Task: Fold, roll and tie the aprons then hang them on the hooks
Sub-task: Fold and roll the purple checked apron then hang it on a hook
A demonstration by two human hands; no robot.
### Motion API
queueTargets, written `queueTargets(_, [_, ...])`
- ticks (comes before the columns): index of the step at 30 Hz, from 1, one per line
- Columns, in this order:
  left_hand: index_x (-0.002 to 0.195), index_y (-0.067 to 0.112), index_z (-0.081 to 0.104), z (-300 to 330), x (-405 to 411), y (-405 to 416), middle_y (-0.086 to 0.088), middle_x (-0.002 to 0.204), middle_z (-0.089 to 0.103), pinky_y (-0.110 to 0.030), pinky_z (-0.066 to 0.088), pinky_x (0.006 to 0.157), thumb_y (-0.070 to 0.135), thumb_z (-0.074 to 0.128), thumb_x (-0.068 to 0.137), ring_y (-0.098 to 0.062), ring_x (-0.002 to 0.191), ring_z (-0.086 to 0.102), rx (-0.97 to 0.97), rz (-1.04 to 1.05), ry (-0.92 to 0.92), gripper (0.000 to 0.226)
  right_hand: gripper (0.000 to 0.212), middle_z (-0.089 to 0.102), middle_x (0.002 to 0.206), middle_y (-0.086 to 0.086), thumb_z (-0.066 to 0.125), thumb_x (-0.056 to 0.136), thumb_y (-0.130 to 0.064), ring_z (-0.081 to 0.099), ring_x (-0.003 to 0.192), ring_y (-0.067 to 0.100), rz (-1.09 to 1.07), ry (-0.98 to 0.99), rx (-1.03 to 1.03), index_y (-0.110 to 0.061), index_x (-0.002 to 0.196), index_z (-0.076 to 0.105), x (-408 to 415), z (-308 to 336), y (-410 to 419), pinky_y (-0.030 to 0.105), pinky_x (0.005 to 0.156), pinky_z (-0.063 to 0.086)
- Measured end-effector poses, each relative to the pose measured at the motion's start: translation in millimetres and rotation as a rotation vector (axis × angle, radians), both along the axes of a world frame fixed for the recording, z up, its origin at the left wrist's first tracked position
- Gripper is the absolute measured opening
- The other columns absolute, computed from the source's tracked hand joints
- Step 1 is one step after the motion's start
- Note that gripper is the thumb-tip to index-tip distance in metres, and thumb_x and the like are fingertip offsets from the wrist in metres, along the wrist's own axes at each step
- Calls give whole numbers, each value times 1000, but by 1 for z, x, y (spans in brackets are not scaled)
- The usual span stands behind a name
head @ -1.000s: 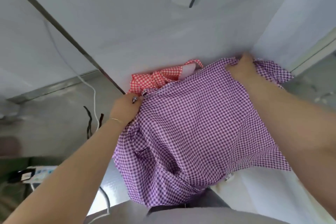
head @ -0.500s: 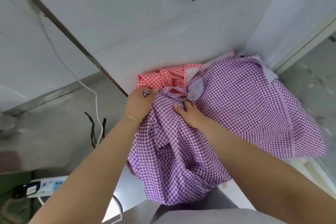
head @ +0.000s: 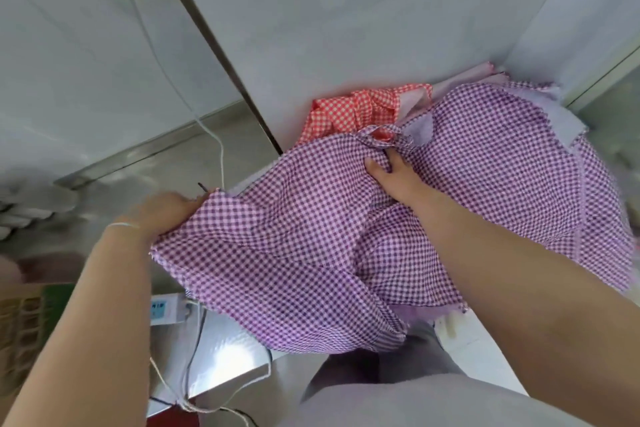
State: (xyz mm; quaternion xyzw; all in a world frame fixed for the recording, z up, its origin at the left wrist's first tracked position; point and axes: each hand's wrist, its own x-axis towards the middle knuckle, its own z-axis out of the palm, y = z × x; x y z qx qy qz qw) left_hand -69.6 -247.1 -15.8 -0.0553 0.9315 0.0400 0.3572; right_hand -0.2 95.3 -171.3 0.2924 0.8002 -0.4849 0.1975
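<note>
- I see the purple gingham apron spread in loose folds over the white tabletop, filling the centre and right of the frame, with its lower edge hanging past the tabletop's near side.
- My left hand, at centre left, grips the apron's left edge; the fingers are curled under the cloth and mostly hidden by it (a thin bracelet sits on that wrist).
- My right hand, just right of centre, presses down into the middle of the apron, its fingers curled into a bunch of fabric near the strap.
- A red gingham apron lies crumpled behind the purple one, toward the upper centre, partly covered by it.
- A white cable runs down the wall at upper left from a socket.
- At lower left a white power strip sits below the tabletop's level.
</note>
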Motion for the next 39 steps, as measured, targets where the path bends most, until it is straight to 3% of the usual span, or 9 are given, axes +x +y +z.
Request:
queueTargets(4, [116,7,64,-23,13,-32,-13,114,64,-41,35,103,61,35,94,-29,106,58,146,197,-48,65,90,6,162,5,45,82,-75,7,148,30,-35,64,44,-35,153,8,4,-7,-1,49,119,13])
queueTargets(10, [105,2,62,-78,43,-52,-20,105,65,-45,49,88,28,56,94,-38,101,62,390,762,754,29,90,9,161,7,51,81,-72,11,147,30,-66,108,50,-31,152,13,14,-8,-4,48,119,17])
queueTargets(14, [122,0,48,-97,41,-47,-19,126,56,-43,45,96,24,55,95,-34,113,55,435,963,773,37,90,10,160,8,56,82,-67,16,146,30,-90,134,47,-29,152,15,18,-7,-3,48,118,20])
queueTargets(17, [127,0,45,-103,44,-45,-23,135,41,-47,37,101,15,57,91,-41,121,44,252,660,917,41,89,7,160,8,55,84,-66,13,146,31,-80,121,53,-29,152,13,20,-7,-4,49,118,19])
queueTargets(21, [127,12,49,-100,62,-16,-17,134,45,-47,40,94,32,53,94,-35,118,47,376,-479,1214,38,91,6,160,10,53,84,-67,11,146,32,-68,103,92,-26,153,11,16,-10,-9,52,118,18])
queueTargets(25, [146,30,37,-110,104,56,-4,154,34,-52,23,114,57,47,93,-31,141,31,462,-1340,914,60,90,8,159,14,50,86,-65,12,146,34,-65,97,165,-20,153,10,11,-10,-15,53,117,18])
queueTargets(31, [148,33,34,-149,68,69,2,158,24,-50,4,116,57,17,95,-27,146,22,-56,-1250,486,61,62,40,142,19,52,94,-46,38,130,34,-166,369,405,-8,141,38,23,19,-36,46,109,33])
queueTargets(34, [148,34,31,-152,65,72,2,158,23,-48,0,116,56,12,94,-26,146,22,-33,-1214,432,61,26,60,96,5,51,97,-36,54,85,16,-145,609,465,-11,99,59,66,45,-69,31,78,46])
queueTargets(39, [152,36,-3,-158,61,75,7,160,-11,-45,-15,115,56,2,93,-21,148,-11,14,-1194,389,63,54,47,64,-2,38,92,-64,48,63,16,448,-126,315,-18,63,42,123,41,-102,33,68,41])
